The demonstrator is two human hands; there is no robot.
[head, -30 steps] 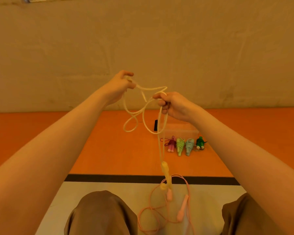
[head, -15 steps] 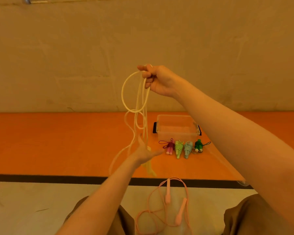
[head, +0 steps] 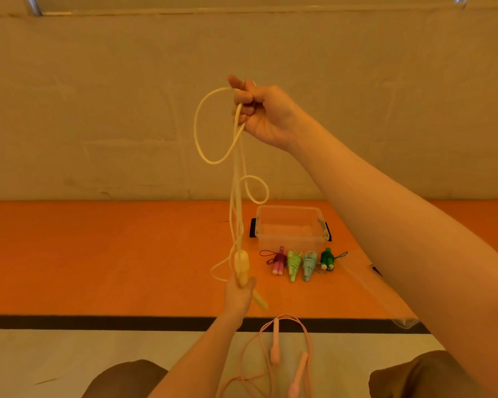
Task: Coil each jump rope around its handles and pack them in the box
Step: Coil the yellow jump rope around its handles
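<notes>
I am seeing the pink jump rope running off the bottom edge, so only its two handles and part of its cord are showing, and my knees are cut off there too. My right forearm is covering the floor to the right of the clear box, and a small clear object by the black stripe is poking out from under it; I cannot tell what it is. The cord's strands are blurring together where they hang, so I cannot count them.

My right hand is raised high, fingers curled tight round the gathered yellow jump rope, with one big loop swinging out to the left of the fist and a smaller loop below. My left hand is low, gripping the yellow handles, one handle tip sticking out beneath the palm.

The cord is hanging nearly straight between the two hands. The box is sitting open on the orange mat, well beyond my left hand, with four coiled ropes lined up just in front of it.
</notes>
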